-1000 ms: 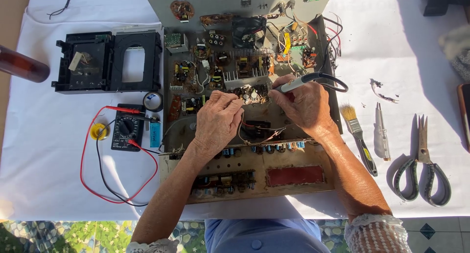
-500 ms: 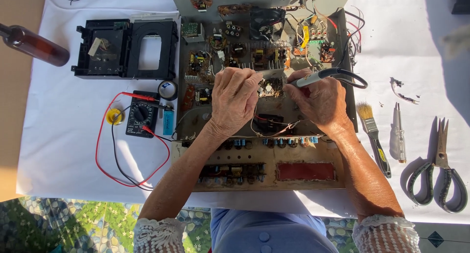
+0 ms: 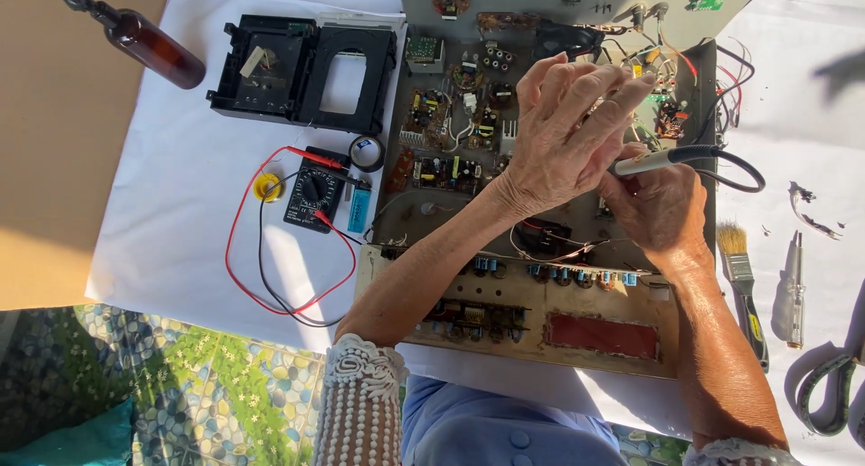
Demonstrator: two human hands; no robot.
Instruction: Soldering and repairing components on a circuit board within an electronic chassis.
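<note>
Head view shows us mid-repair: our right hand (image 3: 662,205) grips the soldering iron (image 3: 653,160) over the opened chassis (image 3: 541,295), left hand (image 3: 563,128) spread wide, empty, boards exposed, nothing reassembled.

Hard, bright sunlight washes the white cloth (image 3: 180,223) almost to glare; crisp dark shadows fall beside the brush (image 3: 741,277) and screwdriver (image 3: 795,290); focus is sharp throughout

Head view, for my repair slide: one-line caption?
Right hand holds a soldering iron over an open circuit chassis; left hand hovers above.
</note>
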